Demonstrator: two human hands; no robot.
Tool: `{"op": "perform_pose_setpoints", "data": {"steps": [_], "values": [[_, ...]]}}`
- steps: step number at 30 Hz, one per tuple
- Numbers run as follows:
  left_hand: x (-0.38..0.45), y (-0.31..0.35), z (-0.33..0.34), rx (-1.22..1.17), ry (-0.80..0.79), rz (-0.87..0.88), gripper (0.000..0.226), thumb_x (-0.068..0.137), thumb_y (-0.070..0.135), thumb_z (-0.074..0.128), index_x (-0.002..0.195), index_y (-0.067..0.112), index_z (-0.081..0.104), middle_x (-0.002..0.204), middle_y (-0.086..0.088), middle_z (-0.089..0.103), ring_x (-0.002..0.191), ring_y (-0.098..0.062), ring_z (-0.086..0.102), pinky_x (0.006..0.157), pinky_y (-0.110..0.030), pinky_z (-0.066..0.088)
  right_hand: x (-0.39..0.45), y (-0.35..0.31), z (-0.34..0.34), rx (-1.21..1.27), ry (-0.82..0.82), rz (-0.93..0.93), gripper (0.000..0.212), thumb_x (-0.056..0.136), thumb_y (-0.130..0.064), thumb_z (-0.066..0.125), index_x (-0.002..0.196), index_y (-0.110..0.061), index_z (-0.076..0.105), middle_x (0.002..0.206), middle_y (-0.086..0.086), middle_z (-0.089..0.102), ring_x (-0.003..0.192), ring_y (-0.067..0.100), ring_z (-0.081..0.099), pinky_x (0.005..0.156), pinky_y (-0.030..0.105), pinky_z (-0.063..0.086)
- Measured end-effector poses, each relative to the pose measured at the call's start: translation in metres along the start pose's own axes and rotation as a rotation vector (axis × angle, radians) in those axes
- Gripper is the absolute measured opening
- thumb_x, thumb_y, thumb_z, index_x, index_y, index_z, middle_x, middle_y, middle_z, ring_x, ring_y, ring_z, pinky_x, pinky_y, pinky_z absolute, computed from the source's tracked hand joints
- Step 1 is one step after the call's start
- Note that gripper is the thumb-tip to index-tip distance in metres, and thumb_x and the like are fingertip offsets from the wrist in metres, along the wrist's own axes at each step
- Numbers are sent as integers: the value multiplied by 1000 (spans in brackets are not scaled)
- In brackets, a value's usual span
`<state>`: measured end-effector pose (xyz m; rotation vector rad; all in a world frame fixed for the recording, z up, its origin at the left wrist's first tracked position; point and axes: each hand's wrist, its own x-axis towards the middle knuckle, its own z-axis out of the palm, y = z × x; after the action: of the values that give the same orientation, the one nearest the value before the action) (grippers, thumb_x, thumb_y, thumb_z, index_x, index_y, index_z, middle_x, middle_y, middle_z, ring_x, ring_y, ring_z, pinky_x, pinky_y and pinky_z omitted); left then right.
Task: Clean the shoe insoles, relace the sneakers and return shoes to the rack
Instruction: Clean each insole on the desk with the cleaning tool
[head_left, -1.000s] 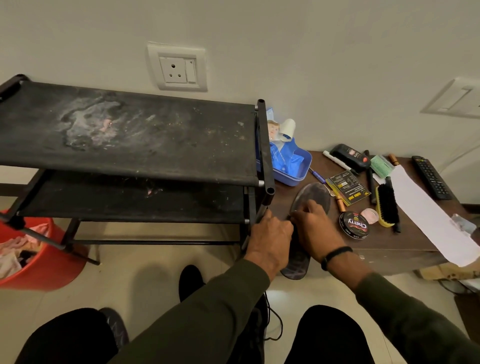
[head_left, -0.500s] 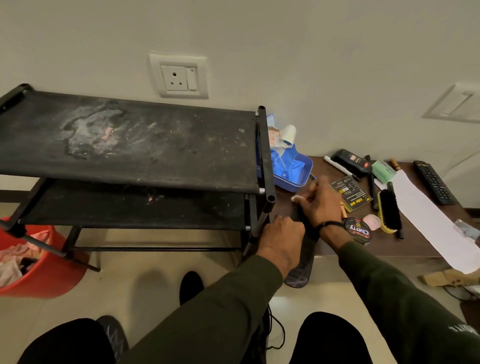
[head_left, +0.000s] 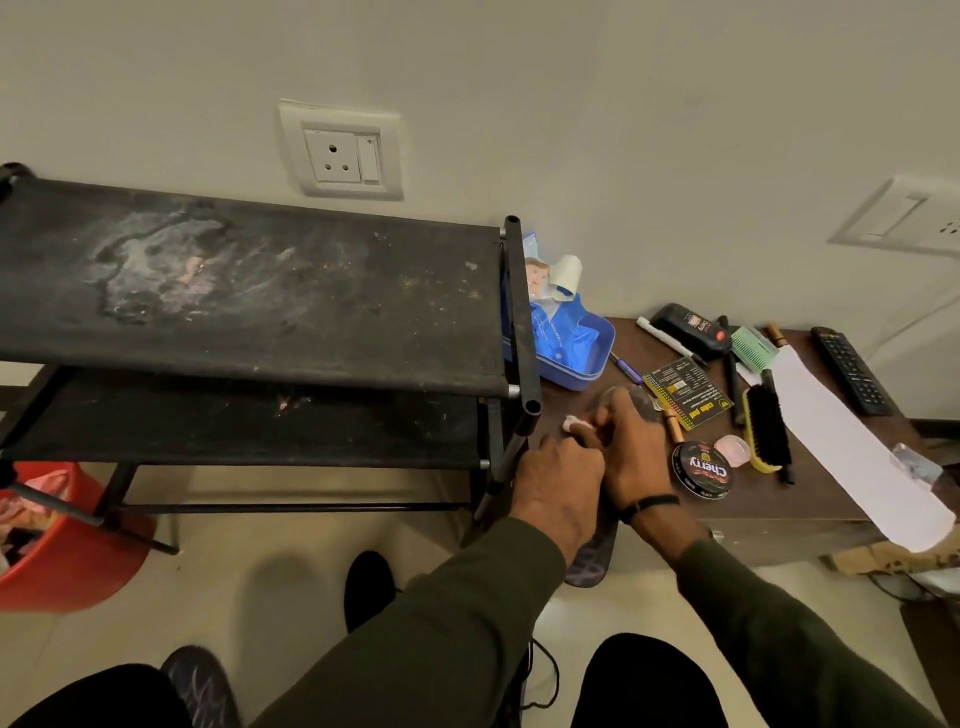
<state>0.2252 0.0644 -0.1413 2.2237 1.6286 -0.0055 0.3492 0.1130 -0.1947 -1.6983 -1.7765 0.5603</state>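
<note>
Landmark: polish tin, round, black, on the brown counter.
Tin lid: reads "Cherry"; smaller print unreadable.
Card: black and yellow, behind the tin; print too small to read.
Black bottle: far behind the tin, lying down; red label, text unreadable.
Blue tray: behind-left of the tin; holds one blue printed packet, wording illegible.
Red bucket: far left of the tin, on the floor; holds crumpled cloth.
Brush: one, black bristles, just right of the tin.
Remote: one, far right of the tin.
Insole: one, dark, just left of the tin, overhanging the counter edge, mostly under the hands.
Left hand: fingers curled down on the insole.
Right hand: fingers pinch a small white wad against the insole.
Rack: left of the tin; two dusty black shelves.
</note>
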Motion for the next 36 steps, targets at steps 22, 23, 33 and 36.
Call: {"op": "perform_pose_setpoints", "data": {"steps": [22,23,33,36], "values": [[0,-2,-11,34,-42,34,32,90,12,70,119,17,59,120,-12,60,109,-30,61,91,-42,51,44,14,-6,-343,-93,1,19,96,-15,59,105,-13,76,107,7,70,100,24,63,89,34,48],[1,-3,-10,33,-40,36,31,90,12,70,118,17,60,119,-12,61,109,-30,62,90,-42,51,35,11,-4,-355,-155,-91,17,97,-16,59,103,-14,75,107,0,66,102,18,59,90,30,45],[5,-3,-8,54,-55,56,31,91,22,72,119,18,58,114,-9,61,103,-26,62,85,-38,49,69,44,-33,-436,19,124,18,96,-12,60,103,-6,76,104,16,71,98,32,63,84,33,46],[7,-3,-7,55,-56,59,32,91,21,72,119,17,58,116,-10,61,105,-27,62,88,-39,50,40,39,-32,-457,-67,-48,18,96,-10,60,108,-8,74,107,13,65,98,27,60,81,30,41]]}}
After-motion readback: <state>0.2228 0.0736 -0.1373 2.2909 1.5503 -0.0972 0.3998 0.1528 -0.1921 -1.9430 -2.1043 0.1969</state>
